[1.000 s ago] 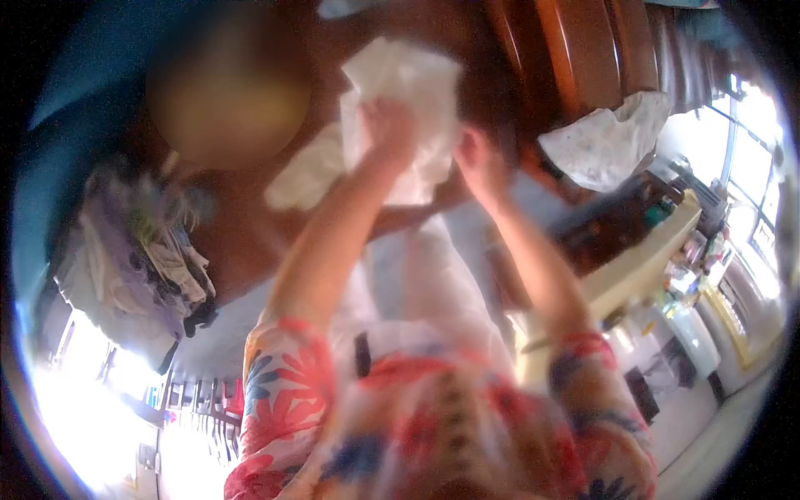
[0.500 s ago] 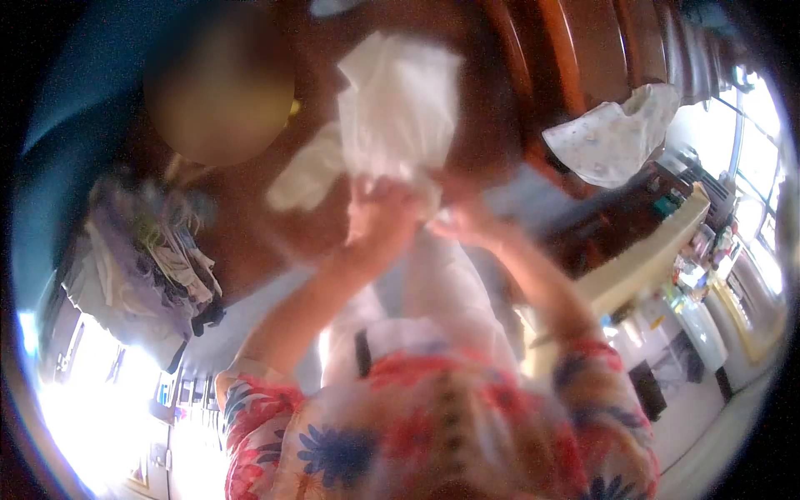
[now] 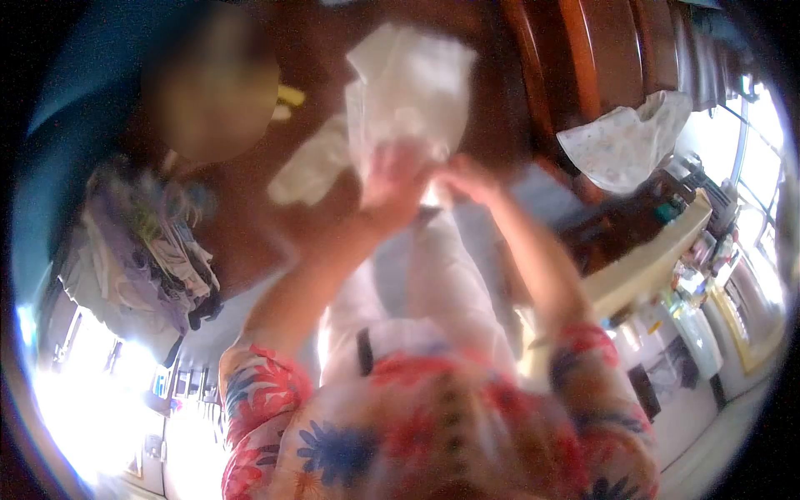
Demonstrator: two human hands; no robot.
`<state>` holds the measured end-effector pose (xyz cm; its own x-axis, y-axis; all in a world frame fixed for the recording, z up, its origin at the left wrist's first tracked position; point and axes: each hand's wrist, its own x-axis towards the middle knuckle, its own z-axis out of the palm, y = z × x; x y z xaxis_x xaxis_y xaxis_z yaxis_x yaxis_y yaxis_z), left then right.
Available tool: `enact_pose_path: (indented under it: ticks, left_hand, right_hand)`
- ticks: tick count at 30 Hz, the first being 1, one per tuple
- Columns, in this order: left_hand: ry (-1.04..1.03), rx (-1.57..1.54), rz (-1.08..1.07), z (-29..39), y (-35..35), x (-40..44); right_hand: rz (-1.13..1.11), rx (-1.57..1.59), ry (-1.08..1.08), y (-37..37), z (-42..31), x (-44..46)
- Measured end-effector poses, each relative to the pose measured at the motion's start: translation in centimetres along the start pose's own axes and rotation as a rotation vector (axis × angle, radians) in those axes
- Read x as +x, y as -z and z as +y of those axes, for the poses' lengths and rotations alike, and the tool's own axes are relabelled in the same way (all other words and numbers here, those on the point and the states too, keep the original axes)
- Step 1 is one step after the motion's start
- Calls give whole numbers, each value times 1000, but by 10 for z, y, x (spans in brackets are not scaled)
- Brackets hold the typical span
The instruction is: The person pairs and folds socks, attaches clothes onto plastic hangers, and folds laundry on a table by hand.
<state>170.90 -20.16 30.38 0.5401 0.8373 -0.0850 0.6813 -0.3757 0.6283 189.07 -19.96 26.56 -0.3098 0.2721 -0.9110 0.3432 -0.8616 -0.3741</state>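
Observation:
A white cloth (image 3: 412, 83) lies spread on the dark brown table (image 3: 250, 242), blurred at its near end. My left hand (image 3: 396, 177) rests on that near end, its fingers smeared by motion. Close to its right, my right hand (image 3: 468, 178) is closed at the near right corner of the cloth, fingers pressed together on the fabric. A second pale cloth (image 3: 310, 171) lies on the table, left of the white one and touching or close to it.
A heap of clothes (image 3: 137, 258) hangs at the left edge. A patterned white cloth (image 3: 625, 142) drapes over brown wooden furniture (image 3: 608, 54) at the right. A blurred round shape and a small yellow item (image 3: 289, 96) are at the upper left.
Both hands first came from the middle of the cloth to its near edge, then moved slightly away from the body again. The white cloth appears slightly shifted to the right.

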Motion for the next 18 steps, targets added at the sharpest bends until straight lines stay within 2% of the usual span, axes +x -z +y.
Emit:
enact_pose_path:
  ticks: [2,3,4,6,9,12,15,16,18]
  left_hand:
    - [-38,4,-109,3,-6,-22]
    - [-57,7,-163,3,-7,-30]
    - [-56,138,-309,2,-2,-32]
    - [-14,192,-321,-11,-12,-41]
    - [-33,251,-322,-27,-29,-53]
    - [-24,233,-357,-31,-29,-50]
    - [5,194,-349,-32,-30,-47]
    - [14,188,-332,-30,-29,-45]
    - [55,147,-323,-22,-22,-40]
  right_hand:
    - [-108,-24,177,4,15,9]
    - [-102,-7,181,6,21,12]
    - [-96,10,185,5,21,12]
    - [38,103,20,-5,3,-1]
    - [176,153,146,-15,14,-1]
    - [452,-318,92,-27,-3,-19]
    - [849,-718,582,-37,30,-25]
    - [752,-773,556,-45,23,-38]
    - [666,-947,683,-65,10,-54]
